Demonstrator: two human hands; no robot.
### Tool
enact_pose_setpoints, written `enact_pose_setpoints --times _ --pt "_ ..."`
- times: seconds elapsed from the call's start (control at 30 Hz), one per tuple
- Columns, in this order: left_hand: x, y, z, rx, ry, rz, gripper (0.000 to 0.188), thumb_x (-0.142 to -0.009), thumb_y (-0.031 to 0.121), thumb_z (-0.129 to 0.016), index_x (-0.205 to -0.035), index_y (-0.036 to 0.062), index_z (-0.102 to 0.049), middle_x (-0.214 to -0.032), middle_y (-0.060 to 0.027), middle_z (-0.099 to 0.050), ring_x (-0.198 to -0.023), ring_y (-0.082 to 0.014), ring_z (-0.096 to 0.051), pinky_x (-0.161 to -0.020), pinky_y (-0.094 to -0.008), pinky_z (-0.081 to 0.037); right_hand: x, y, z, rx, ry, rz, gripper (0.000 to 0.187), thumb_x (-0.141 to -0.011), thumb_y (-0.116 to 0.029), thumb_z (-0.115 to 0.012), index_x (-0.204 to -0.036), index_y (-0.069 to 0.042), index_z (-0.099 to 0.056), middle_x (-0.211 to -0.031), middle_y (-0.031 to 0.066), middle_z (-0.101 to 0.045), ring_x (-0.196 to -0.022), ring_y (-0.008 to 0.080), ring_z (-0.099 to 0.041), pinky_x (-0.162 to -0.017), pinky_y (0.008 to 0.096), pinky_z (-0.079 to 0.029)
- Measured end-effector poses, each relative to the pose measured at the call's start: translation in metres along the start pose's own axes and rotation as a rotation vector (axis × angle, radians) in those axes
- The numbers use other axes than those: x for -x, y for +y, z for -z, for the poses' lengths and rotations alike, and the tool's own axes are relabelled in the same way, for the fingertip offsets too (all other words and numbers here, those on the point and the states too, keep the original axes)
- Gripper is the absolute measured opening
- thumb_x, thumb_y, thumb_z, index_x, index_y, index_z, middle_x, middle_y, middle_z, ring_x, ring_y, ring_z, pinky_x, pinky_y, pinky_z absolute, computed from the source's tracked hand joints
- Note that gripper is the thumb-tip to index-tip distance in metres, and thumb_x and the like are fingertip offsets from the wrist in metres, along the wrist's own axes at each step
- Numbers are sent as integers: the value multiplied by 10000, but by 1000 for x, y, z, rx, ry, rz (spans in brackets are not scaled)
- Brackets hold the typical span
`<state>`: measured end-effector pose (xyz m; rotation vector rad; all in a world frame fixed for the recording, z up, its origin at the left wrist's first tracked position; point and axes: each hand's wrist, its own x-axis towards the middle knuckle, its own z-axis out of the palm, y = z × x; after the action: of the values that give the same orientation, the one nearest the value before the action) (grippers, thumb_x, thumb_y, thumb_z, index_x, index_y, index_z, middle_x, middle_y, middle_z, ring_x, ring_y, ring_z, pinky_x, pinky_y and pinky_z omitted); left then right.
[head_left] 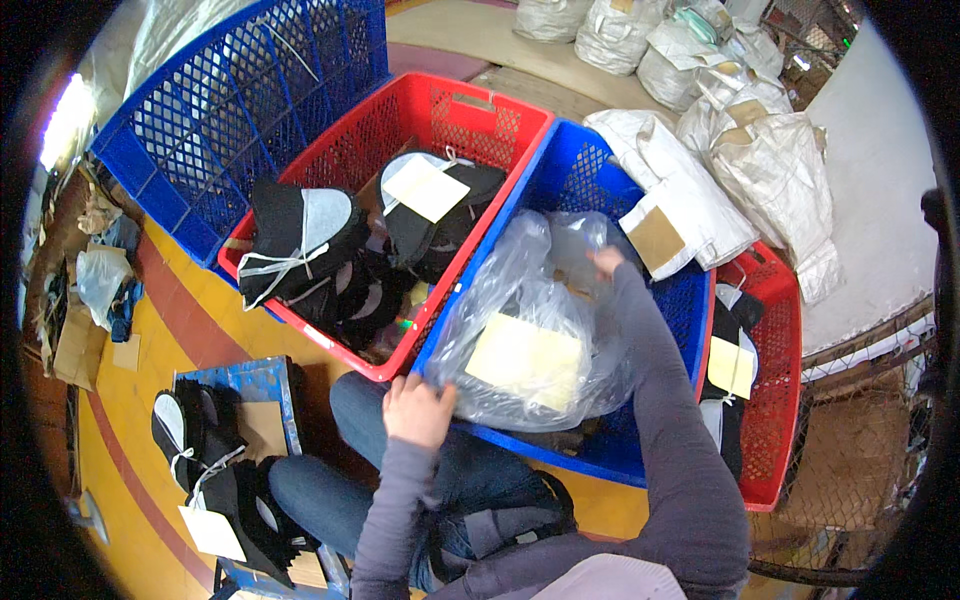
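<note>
A clear plastic bag [505,300] with a pale yellow paper [528,362] on it lies in the blue crate [655,455] before me. My right hand [606,262] reaches to the bag's far side, its fingers closed on the plastic. At the crate's near left corner is my left hand [418,410], fingers bent over the rim, close to the bag's edge. Left of it, a red crate [335,345] holds tied bundles of black and grey cut pieces [305,235], one with a cream paper [427,190] on top.
Another red crate [775,400] with black pieces stands at right. A blue crate [240,110] is tipped upright at far left. Tied bundles [215,460] sit on a low blue stand [240,375] beside my knee. White sacks [770,170] line the back right, near wire mesh [850,480].
</note>
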<state>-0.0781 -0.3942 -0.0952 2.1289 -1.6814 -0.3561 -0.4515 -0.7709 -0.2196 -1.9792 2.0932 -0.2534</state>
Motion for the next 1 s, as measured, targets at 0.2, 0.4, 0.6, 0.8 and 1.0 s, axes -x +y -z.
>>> enact_pose_setpoints --times 0.2,0.4,0.6,0.8,1.0 --pt "30 -51 51 145 -141 -20 305 -776 333 -659 -774 32 -710 -942 -129 -641 -927 -319 -581 -824 -427 -454 9 -68 23 -207 401 102 452 -864 -404 -576 -782 30 -668 -689 253 -623 -642 378 -642 -605 474 -474" --pt "13 -56 73 371 86 -77 393 -779 124 -704 -1144 20 -601 -1206 -192 -560 -1144 -330 -518 -997 -396 -380 73 -122 253 -385 1001 212 481 -857 -470 -617 -759 0 -631 -606 134 -549 -597 240 -526 -583 395 -412" --pt "7 -106 89 714 179 10 317 -866 15 -576 -1179 -27 -559 -1217 -136 -565 -1177 -228 -501 -1022 -330 -354 171 -97 435 -58 1878 585 629 -766 -306 -762 -1200 59 -489 -1185 169 -528 -1047 250 -502 -908 351 -413" --pt "18 -155 83 780 144 143 305 -907 35 -549 -1204 -38 -543 -1243 -124 -555 -1169 -205 -513 -1009 -308 -372 246 -38 479 30 2304 590 640 -813 -280 -696 -1297 21 -406 -1291 188 -453 -1150 299 -451 -969 383 -382" --pt "38 -166 81 806 70 195 317 -922 62 -555 -1224 -32 -544 -1208 -106 -585 -1133 -191 -535 -995 -302 -387 201 -21 471 210 2272 415 661 -860 -254 -630 -1394 -17 -322 -1398 207 -378 -1253 348 -400 -1030 415 -350"
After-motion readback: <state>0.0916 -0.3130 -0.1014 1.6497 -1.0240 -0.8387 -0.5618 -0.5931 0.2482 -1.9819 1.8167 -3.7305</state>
